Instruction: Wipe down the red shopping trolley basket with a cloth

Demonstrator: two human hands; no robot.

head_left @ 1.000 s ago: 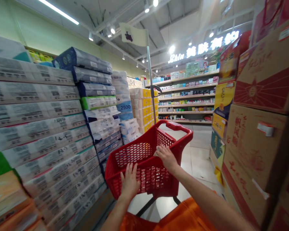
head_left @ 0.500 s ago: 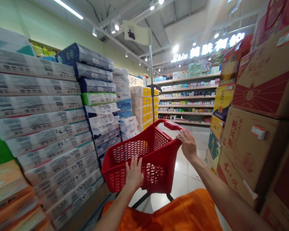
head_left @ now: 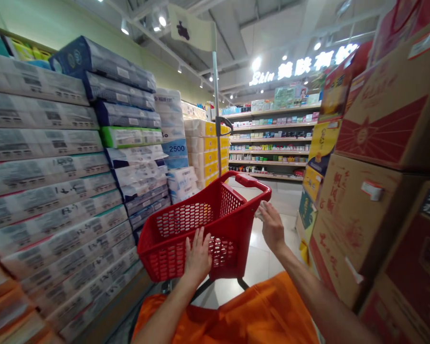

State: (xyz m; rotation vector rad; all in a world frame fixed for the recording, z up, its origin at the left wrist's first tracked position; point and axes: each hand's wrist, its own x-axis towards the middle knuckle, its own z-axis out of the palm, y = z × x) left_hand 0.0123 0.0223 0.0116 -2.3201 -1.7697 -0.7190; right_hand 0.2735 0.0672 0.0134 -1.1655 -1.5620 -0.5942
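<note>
A red plastic shopping cart [head_left: 242, 239] with perforated sides stands in front of me, its handle end turned to the right. My left hand [head_left: 198, 255] lies against the near side of the basket, fingers stretched out and holding nothing. My right hand [head_left: 273, 225] is at the handle end, just below the red handle. Its fingers are closed on a small white cloth [head_left: 259, 210], which is mostly hidden under them. From behind the cart rises a metal pole [head_left: 215, 81] with a pale flag [head_left: 191, 29] and a black loop [head_left: 225, 126].
Stacked paper packs [head_left: 43, 143] form a wall on the left, with blue packs [head_left: 118, 62] beside them. Cardboard boxes [head_left: 365, 205] are piled high on the right. Shelves [head_left: 272, 138] of small goods stand at the back. White floor tiles [head_left: 260, 253] show between cart and boxes.
My right hand has moved down from the handle's end to the cart's side just below it. The view has shifted, so the cart appears further left. My left hand stays on the side.
</note>
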